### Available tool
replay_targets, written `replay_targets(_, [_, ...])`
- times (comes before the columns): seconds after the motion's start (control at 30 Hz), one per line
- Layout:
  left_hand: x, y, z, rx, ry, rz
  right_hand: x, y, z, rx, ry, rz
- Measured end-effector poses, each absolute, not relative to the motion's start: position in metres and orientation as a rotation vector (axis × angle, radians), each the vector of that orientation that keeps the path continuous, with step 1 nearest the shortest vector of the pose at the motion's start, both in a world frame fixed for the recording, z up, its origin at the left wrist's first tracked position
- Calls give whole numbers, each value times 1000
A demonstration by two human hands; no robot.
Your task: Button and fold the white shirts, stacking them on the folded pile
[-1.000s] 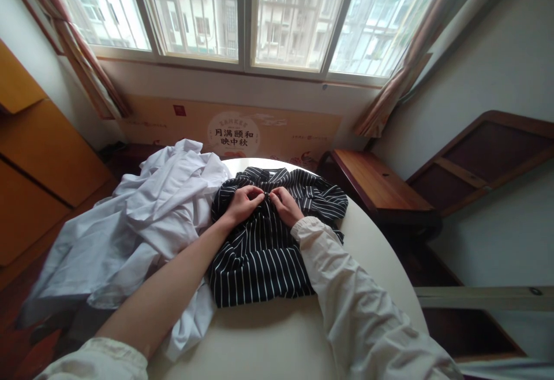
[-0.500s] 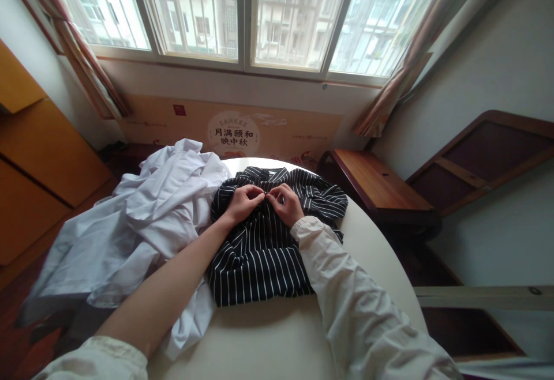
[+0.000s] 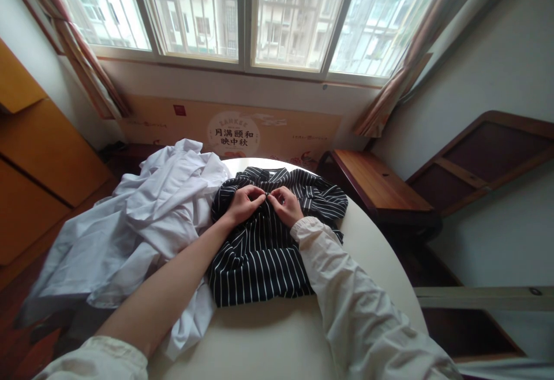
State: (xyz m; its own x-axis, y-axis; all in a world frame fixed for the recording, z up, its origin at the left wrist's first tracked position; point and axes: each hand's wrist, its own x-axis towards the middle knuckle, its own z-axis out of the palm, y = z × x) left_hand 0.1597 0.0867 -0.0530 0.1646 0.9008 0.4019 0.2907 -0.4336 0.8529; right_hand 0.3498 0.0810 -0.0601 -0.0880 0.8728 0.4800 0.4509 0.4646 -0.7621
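Observation:
A black shirt with white stripes (image 3: 264, 270) lies on the white round table (image 3: 259, 339), its collar toward the window. Over the upper front of the shirt, my left hand (image 3: 246, 203) pinches the fabric between thumb and fingers. Close beside it, my right hand (image 3: 285, 204) pinches the same spot from the other side, the fingertips of both nearly touching. Something small and dark shows between the fingertips, too small to make out. The cloth around the pinch is bunched into folds.
Heaped white cloth (image 3: 160, 201) covers the table's left side and hangs over its edge. A wooden desk (image 3: 381, 181) stands beyond the table on the right. Behind the table are a printed panel (image 3: 303, 120) and a barred window (image 3: 298, 17); orange cabinets (image 3: 38, 155) stand left.
Both hands keep their pinch at the same place on the shirt. Only the fingertips have shifted very slightly; the shirt and white cloth lie as before.

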Motion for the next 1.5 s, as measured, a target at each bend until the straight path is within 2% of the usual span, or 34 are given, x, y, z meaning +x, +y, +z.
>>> replay_targets(0.57, [161, 91, -58, 1779, 1096, 1178, 353, 86, -64, -1065, -1770, 584])
replay_targets(1.17, [162, 82, -51, 2032, 1131, 1350, 350, 81, -59, -1145, -1746, 547])
replay_targets(1.5, [162, 81, -51, 2041, 1055, 1361, 354, 89, -67, -1148, -1606, 702])
